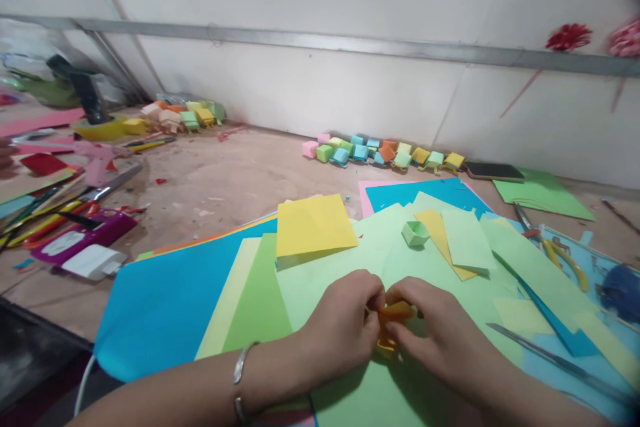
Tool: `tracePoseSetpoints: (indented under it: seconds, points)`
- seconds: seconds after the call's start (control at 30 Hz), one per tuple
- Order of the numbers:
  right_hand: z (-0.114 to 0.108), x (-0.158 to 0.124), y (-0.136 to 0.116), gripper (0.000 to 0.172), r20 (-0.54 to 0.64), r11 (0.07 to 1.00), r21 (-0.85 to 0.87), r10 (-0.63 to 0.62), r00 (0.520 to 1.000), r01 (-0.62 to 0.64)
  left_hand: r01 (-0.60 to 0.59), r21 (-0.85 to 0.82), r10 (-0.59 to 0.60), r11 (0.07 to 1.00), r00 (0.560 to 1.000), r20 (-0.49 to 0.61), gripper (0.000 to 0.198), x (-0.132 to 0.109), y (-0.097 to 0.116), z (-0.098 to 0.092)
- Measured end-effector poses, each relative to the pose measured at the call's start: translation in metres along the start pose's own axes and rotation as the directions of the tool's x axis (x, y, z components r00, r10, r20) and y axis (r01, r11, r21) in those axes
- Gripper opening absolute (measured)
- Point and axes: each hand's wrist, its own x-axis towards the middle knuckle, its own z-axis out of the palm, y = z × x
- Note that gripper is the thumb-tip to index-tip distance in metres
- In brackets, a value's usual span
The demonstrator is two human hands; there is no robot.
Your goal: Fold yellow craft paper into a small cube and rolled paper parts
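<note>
My left hand (343,327) and my right hand (440,333) meet over light green paper sheets (350,267), both pinched on a small folded orange paper piece (393,323). Fingers of each hand press its edges; part of it is hidden under them. A silver bracelet (243,373) circles my left wrist. A finished small green paper box (415,233) sits a little beyond the hands. A folded yellow sheet (313,227) lies to the upper left of them.
A big blue sheet (165,300) lies left. A row of small coloured paper boxes (380,150) lines the wall, another group (180,115) far left. Scissors (555,247) and a metal ruler (550,357) lie right, pens and a purple tool (85,233) left.
</note>
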Motion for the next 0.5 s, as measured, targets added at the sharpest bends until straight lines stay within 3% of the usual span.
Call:
tracePoseSetpoints:
  seconds: [0.27,0.5]
  points:
    - [0.011,0.002,0.006,0.011,-0.045,0.994,-0.103,-0.028,0.999,0.024,-0.051,0.038,0.053,0.998,0.997,-0.052,0.017,0.004,-0.002,0.007]
    - [0.019,0.001,0.01,0.016,-0.081,0.985,-0.172,-0.016,0.997,0.001,-0.002,-0.059,-0.003,0.998,0.996,-0.086,0.015,0.006,0.0,0.015]
